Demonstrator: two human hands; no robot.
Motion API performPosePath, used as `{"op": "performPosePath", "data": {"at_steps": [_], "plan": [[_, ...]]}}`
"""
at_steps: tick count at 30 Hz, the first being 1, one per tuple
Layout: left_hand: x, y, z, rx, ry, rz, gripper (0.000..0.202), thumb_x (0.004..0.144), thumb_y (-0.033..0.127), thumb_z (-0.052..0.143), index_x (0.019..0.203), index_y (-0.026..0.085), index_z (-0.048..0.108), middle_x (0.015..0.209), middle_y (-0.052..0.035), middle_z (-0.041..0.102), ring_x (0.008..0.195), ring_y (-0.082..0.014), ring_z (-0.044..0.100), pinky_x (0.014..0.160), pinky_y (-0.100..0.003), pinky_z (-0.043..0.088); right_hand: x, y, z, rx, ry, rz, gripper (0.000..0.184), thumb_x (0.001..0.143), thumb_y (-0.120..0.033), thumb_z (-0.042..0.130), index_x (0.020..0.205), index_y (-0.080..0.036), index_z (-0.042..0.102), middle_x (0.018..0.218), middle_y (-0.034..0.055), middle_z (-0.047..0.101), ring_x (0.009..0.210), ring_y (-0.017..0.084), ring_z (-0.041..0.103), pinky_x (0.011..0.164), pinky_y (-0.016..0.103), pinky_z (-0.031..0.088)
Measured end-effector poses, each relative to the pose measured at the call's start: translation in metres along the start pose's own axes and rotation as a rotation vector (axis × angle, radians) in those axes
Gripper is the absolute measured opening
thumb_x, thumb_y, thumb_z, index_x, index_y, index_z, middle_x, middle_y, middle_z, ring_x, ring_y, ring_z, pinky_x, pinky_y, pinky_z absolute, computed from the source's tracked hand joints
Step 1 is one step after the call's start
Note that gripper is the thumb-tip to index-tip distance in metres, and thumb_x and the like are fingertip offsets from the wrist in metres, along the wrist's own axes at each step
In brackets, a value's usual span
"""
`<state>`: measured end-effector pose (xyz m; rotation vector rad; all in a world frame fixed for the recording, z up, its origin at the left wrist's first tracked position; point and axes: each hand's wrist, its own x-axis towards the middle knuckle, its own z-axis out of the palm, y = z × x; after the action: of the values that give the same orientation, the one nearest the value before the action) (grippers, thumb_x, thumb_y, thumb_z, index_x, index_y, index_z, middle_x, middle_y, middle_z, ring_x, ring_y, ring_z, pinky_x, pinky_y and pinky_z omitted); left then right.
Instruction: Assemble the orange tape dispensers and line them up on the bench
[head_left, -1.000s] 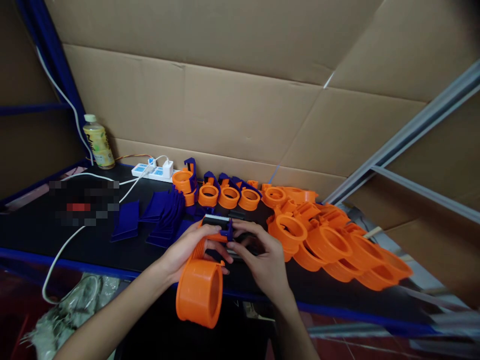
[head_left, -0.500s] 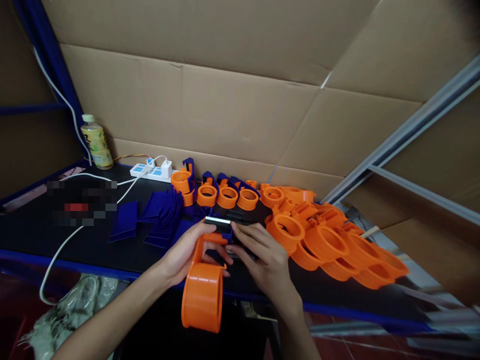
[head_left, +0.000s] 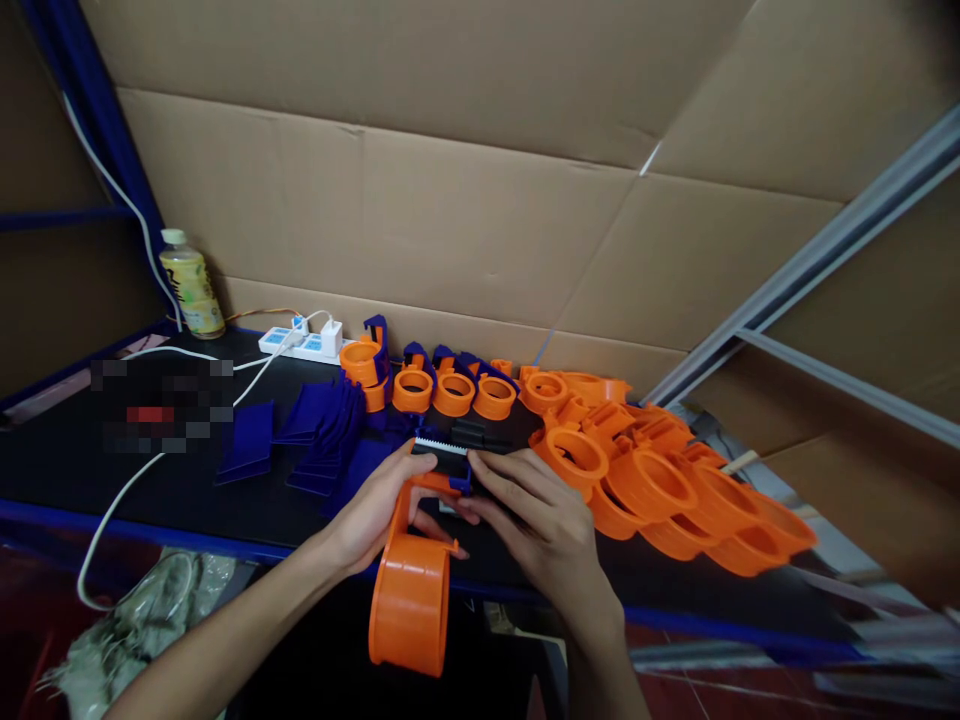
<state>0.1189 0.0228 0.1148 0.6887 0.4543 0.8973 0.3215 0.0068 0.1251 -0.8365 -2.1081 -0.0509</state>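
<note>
An orange tape dispenser (head_left: 409, 605) hangs in front of the table edge, its round hub downward. My left hand (head_left: 367, 510) is closed around its upper arm, thumb pressed on the black blade holder (head_left: 442, 460). A white serrated blade (head_left: 441, 446) runs along the top of that holder. My right hand (head_left: 544, 515) pinches the right end of the holder, beside a dark blue part (head_left: 460, 484). Whatever lies between the right fingertips is partly hidden. Behind the hands, several black pieces (head_left: 471, 432) rest on the table.
Orange dispenser frames (head_left: 652, 480) are heaped at right. Several dispensers with blue parts (head_left: 454, 395) line the back. Dark blue plates (head_left: 322, 425) lie left of centre. A power strip (head_left: 300, 345), a white cable (head_left: 124, 500) and a bottle (head_left: 193, 285) are at left.
Both hands and the dispenser have shifted slightly right and down. My right hand stays at the blade holder's right end, and the left keeps its hold.
</note>
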Motion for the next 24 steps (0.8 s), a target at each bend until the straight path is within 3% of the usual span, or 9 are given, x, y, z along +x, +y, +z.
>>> {"op": "performPosePath", "data": {"at_steps": [4, 6, 11, 16, 20, 24], "plan": [[0.000, 0.000, -0.001, 0.058, -0.011, 0.059, 0.028, 0.076, 0.014, 0.071, 0.102, 0.017, 0.060, 0.081, -0.0024, 0.070, 0.064, -0.0193, 0.071, 0.057, -0.034, 0.063, 0.001, -0.002, 0.002, -0.002, -0.007, -0.002, 0.051, 0.087, -0.011, 0.074, 0.135, -0.026, 0.064, 0.117, 0.0074, 0.072, 0.101, 0.022, 0.065, 0.083, 0.039, 0.056], [0.001, 0.000, -0.001, 0.081, 0.030, 0.063, 0.026, 0.077, 0.015, 0.073, 0.100, 0.017, 0.060, 0.079, -0.0007, 0.069, 0.059, -0.0162, 0.069, 0.055, -0.032, 0.062, 0.002, -0.003, 0.004, -0.004, -0.013, 0.005, 0.050, 0.088, -0.012, 0.074, 0.135, -0.026, 0.064, 0.118, 0.0077, 0.072, 0.101, 0.022, 0.065, 0.083, 0.039, 0.056], [0.003, -0.006, -0.001, 0.144, 0.041, 0.089, 0.027, 0.081, 0.023, 0.073, 0.105, 0.017, 0.061, 0.081, -0.0038, 0.071, 0.072, -0.0219, 0.073, 0.059, -0.035, 0.064, 0.002, 0.000, 0.004, 0.001, -0.018, 0.014, 0.047, 0.089, -0.012, 0.072, 0.133, -0.024, 0.064, 0.119, 0.0076, 0.072, 0.103, 0.022, 0.065, 0.086, 0.038, 0.057], [0.003, -0.005, -0.005, 0.167, 0.018, 0.125, 0.030, 0.081, 0.019, 0.073, 0.110, 0.018, 0.063, 0.096, -0.0067, 0.073, 0.078, -0.0229, 0.073, 0.064, -0.039, 0.065, 0.002, -0.001, 0.004, -0.006, -0.016, 0.005, 0.048, 0.089, -0.011, 0.073, 0.134, -0.025, 0.064, 0.121, 0.0070, 0.072, 0.104, 0.021, 0.064, 0.086, 0.038, 0.057], [0.002, 0.006, -0.009, 0.039, -0.183, 0.144, 0.032, 0.082, 0.018, 0.070, 0.114, 0.017, 0.068, 0.114, -0.0122, 0.072, 0.100, -0.0288, 0.071, 0.083, -0.051, 0.062, 0.004, -0.003, 0.005, -0.054, 0.056, -0.013, 0.055, 0.087, -0.008, 0.073, 0.138, -0.027, 0.062, 0.121, 0.0064, 0.073, 0.105, 0.021, 0.062, 0.087, 0.038, 0.057], [-0.002, 0.017, -0.011, -0.041, -0.352, 0.131, 0.035, 0.096, 0.027, 0.057, 0.127, 0.017, 0.067, 0.132, -0.0176, 0.067, 0.118, -0.0348, 0.064, 0.097, -0.060, 0.053, 0.007, -0.004, 0.003, -0.038, 0.088, 0.014, 0.052, 0.089, -0.008, 0.071, 0.136, -0.028, 0.063, 0.129, 0.0075, 0.070, 0.116, 0.024, 0.059, 0.093, 0.041, 0.055]]}}
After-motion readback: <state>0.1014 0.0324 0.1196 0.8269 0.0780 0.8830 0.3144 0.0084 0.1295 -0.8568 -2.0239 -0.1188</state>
